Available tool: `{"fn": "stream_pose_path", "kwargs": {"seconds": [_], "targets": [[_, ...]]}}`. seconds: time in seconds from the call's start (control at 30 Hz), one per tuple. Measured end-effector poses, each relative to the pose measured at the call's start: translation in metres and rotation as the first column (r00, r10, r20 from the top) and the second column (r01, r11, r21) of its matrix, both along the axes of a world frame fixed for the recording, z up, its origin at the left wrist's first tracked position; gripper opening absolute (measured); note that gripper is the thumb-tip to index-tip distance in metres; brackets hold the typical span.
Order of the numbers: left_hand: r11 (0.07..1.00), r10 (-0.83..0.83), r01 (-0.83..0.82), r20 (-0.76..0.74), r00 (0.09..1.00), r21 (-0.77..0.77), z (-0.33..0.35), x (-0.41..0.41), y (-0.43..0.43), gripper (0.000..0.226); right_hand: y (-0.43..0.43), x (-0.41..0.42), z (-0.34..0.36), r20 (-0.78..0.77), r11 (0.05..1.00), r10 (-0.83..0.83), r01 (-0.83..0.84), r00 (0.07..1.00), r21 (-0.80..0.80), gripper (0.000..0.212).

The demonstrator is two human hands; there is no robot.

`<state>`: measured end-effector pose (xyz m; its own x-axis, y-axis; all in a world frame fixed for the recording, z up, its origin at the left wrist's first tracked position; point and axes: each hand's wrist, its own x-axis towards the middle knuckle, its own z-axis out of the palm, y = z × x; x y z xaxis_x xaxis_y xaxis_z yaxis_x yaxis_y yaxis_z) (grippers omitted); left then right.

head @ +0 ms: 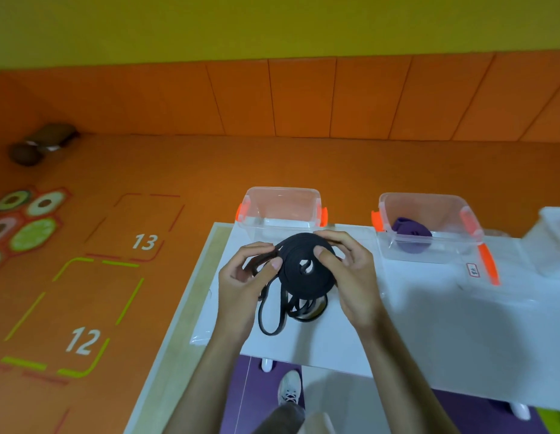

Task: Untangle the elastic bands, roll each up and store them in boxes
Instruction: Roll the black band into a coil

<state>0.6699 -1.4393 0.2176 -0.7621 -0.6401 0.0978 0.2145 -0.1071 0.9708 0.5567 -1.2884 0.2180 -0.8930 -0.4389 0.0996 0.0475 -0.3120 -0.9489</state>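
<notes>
Floor numbers "13" (144,242) and "12" (82,340), flat black band (303,261) half coiled, loose loops dangling, left hand (244,286) and right hand (350,277) both pinching it

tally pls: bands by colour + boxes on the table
Clear boxes: 2, left box and right box
Black band: 1, part-rolled, held by left hand and right hand
Purple band: 1, in right box
Total: 4
White tub at the right edge is cut off, so it is not counted.
</notes>
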Motion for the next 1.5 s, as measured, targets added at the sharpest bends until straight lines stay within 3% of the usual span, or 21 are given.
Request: {"fn": "stream_pose_path", "kwargs": {"seconds": [0.27, 0.5, 0.7, 0.8, 0.93, 1.1, 1.23, 1.33, 1.5], "targets": [[0.99, 0.139, -0.14, 0.081, 0.987, -0.002, -0.008, -0.007, -0.01, 0.032, -0.012, -0.008, -0.004, -0.071, 0.996, 0.072, -0.068, 0.995, 0.062, 0.02], [0.948, 0.198, -0.208, 0.064, 0.978, 0.242, -0.017, -0.044, -0.029, 0.012, -0.043, -0.036, -0.012, -0.043, 0.995, -0.047, 0.05, 0.998, 0.092, 0.015], [0.937, 0.289, -0.305, 0.112, 0.951, 0.169, -0.025, -0.085, -0.058, 0.015, -0.089, -0.07, -0.016, -0.037, 0.977, -0.162, 0.165, 0.986, 0.137, 0.011], [0.938, 0.267, -0.28, 0.091, 0.959, 0.203, -0.03, -0.1, -0.078, 0.013, -0.112, -0.087, -0.021, -0.031, 0.955, -0.235, 0.237, 0.971, 0.179, 0.011], [0.962, 0.114, -0.13, 0.076, 0.991, 0.241, -0.038, -0.109, -0.103, 0.024, -0.144, -0.105, -0.026, -0.022, 0.902, -0.348, 0.341, 0.937, 0.266, 0.013], [0.938, 0.103, -0.144, 0.143, 0.984, 0.315, -0.048, -0.132, -0.132, 0.032, -0.183, -0.119, -0.038, 0.106, 0.88, -0.385, 0.331, 0.917, 0.34, 0.01], [0.911, 0.129, -0.209, 0.235, 0.963, 0.356, -0.06, -0.163, -0.154, 0.025, -0.203, -0.132, -0.057, 0.247, 0.899, -0.414, 0.35, 0.876, 0.264, 0.008], [0.906, 0.076, -0.2, 0.322, 0.944, 0.372, -0.072, -0.19, -0.174, 0.024, -0.211, -0.151, -0.076, 0.347, 0.905, -0.42, 0.361, 0.839, 0.222, 0.02], [0.931, -0.02, -0.146, 0.446, 0.895, 0.335, -0.096, -0.237, -0.203, 0.023, -0.222, -0.195, -0.108, 0.441, 0.892, -0.392, 0.216, 0.807, 0.398, 0.014]]}}
